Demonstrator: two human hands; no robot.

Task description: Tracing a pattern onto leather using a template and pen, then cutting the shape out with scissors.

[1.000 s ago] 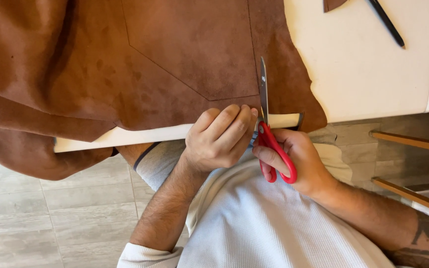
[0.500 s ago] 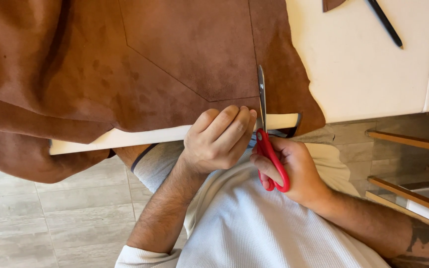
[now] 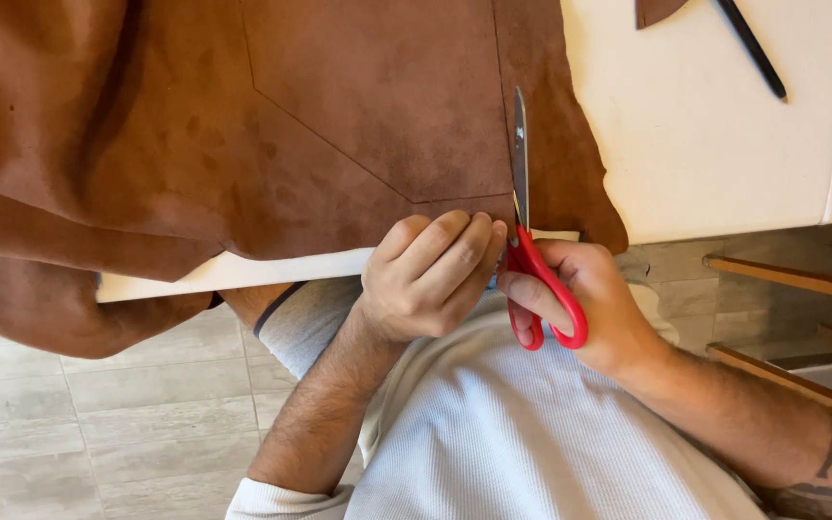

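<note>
**Cut just begun at the near edge of the hide**

Pale tabletop and grey floor tiles are framing our work. We are spreading the brown leather (image 3: 339, 125) over the table (image 3: 724, 164), its near edge hanging toward six o'clock. Our left hand (image 3: 430, 279) is curling tight, pinching that edge. Our right hand (image 3: 589, 303) is gripping the red-handled scissors (image 3: 532, 260), blades pointing to twelve o'clock along a drawn line. We judge the cut barely started; the marked outline is lying uncut. A dark pen (image 3: 751, 48) is resting at one o'clock.
</note>
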